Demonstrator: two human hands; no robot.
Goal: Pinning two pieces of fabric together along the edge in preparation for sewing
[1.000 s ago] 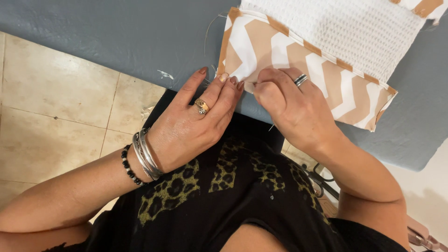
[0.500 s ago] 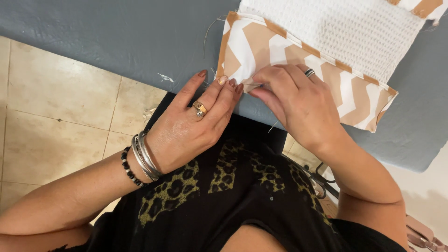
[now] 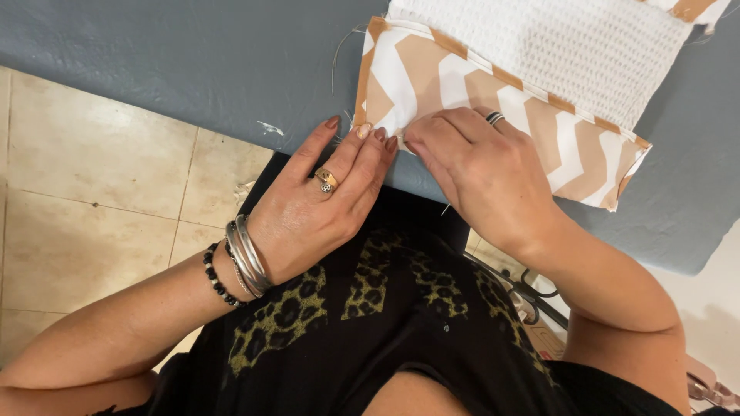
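I see both hands, left hand (image 3: 324, 192) and right hand (image 3: 478, 173), pinching the chevron fabric (image 3: 493, 115) edge; keep that fold flat on the tabletop (image 3: 193, 69).

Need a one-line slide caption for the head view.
Left hand and right hand pinch the edge of tan-and-white chevron fabric on a grey padded board.

My tabletop (image 3: 193, 62) is grey-blue and padded. On it lies a tan-and-white zigzag cloth (image 3: 493, 108), with white waffle cloth (image 3: 570, 46) over it.
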